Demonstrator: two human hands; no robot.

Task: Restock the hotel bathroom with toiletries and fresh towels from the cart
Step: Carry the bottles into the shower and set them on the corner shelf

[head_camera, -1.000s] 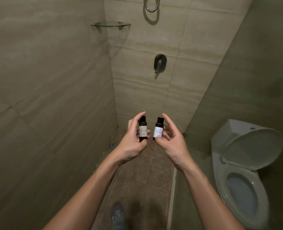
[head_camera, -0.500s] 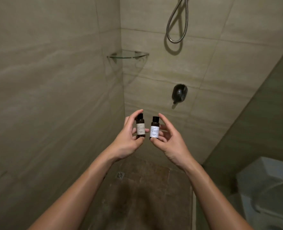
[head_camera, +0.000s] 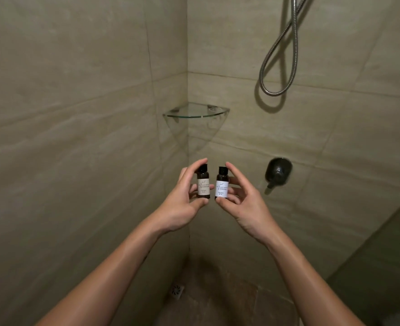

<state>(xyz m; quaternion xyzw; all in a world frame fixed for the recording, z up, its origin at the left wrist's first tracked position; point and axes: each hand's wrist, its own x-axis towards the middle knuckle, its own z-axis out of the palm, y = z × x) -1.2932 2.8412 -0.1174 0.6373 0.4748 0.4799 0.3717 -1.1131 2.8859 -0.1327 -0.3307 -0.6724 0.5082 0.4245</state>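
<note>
Left hand (head_camera: 182,208) pinches the beige-label bottle (head_camera: 203,184) upright, thumb under base, forefinger on cap. Right hand (head_camera: 246,208) holds the white-label bottle (head_camera: 222,187) likewise, just beside the first. The glass corner shelf (head_camera: 195,116) is at 12 o'clock from both, well apart. Risks, by my judgement: the end-to-end pinch is light, so a slip drops a bottle toward the drain (head_camera: 177,290) at 6 o'clock. A narrow bottle set near the slick shelf rim could tip off.
</note>
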